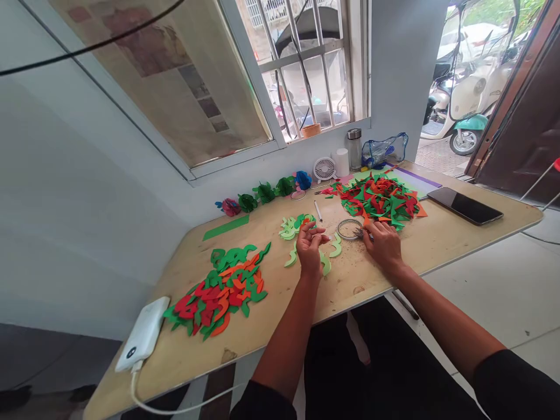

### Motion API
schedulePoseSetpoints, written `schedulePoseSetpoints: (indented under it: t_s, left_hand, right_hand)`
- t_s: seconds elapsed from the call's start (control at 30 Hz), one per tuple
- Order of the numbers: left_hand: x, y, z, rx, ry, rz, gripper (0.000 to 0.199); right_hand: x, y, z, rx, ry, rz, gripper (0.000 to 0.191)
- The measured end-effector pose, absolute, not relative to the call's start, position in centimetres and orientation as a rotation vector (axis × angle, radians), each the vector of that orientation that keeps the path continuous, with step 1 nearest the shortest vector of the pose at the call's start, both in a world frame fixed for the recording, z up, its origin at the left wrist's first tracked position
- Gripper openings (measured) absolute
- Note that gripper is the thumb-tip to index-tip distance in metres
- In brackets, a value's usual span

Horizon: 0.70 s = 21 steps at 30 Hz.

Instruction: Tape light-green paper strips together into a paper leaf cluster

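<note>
My left hand is raised over the light green paper pieces at mid-table, its fingers curled; whether something small is between them cannot be made out. My right hand is closed on a small dark tool, beside a round tape-like ring. Curved light green pieces lie between the two hands. Beyond my right hand is a heap of red, green and orange paper scraps. Cut green, red and orange shapes form a pile at the left.
A white power bank with a cable lies at the left edge. Paper flowers, a small fan, a white cylinder and a glass bottle line the wall. A phone lies at right, a white pen mid-table.
</note>
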State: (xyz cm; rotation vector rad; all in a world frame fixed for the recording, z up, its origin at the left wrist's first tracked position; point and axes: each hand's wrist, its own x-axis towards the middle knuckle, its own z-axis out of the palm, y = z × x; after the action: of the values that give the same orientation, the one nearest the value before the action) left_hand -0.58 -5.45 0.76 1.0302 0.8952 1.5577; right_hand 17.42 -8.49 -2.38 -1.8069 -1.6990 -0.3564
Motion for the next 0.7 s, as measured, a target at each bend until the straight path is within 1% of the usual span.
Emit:
schedulePoseSetpoints:
  t_s: [0.23,0.5,0.6,0.7]
  left_hand:
    - [-1.1,-4.8,0.8,1.028,0.819,1.531,0.033]
    - [-1.0,-4.1,0.7,0.952,0.74,1.53,0.033]
    - [-1.0,-4.0,0.4,0.932,0.719,1.519,0.033]
    - [-1.3,-3.9,0.2,0.939,0.724,1.52,0.034]
  right_hand:
    - [17.4,-8.4,-2.4,-1.791,-1.69,-0.441,0.024]
    - [17.5,-8.4,-2.6,-1.768,-1.693,-0.449,0.022]
    - [17.3,-8.5,-2.2,-1.708,-1.688,-0.374,0.022]
    - [16.3,-8.3,-1.1,-1.611,-1.634,-0.134,0.022]
